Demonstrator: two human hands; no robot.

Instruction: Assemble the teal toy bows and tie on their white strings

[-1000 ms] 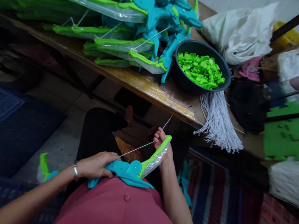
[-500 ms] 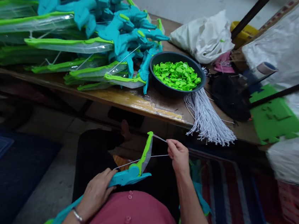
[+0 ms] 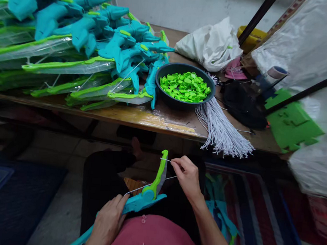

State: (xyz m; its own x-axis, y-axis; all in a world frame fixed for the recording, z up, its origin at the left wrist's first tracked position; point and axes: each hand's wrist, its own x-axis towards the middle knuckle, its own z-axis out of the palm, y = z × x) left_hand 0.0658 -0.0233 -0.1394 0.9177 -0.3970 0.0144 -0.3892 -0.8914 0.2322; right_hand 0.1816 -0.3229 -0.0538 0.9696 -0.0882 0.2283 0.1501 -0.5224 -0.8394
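My left hand (image 3: 109, 216) is wrapped around the teal body of a toy bow (image 3: 140, 204) lying slantwise over my lap. A green limb (image 3: 159, 176) with a clear panel stands up from the bow's body. My right hand (image 3: 186, 175) pinches a thin white cord (image 3: 139, 189) between thumb and fingers. A short piece of the cord sticks out leftward from the fingertips, across the limb near its tip. The rest runs slantwise from the bow by my left hand, past the limb, towards my right hand.
On the table (image 3: 177, 124), a heap of teal and green bows (image 3: 82, 32) stands left of a dark bowl (image 3: 158, 83) of small green parts. White cords (image 3: 226, 133) hang over the edge. A white sack (image 3: 213, 42) and green foam mat (image 3: 293, 120) lie right. More bows (image 3: 221, 214) rest below right.
My right hand has shifted left, closer to the limb's tip, and the cord end now crosses the limb. Earlier the cord was stretched from the tip to my fingers. The view has shifted slightly.
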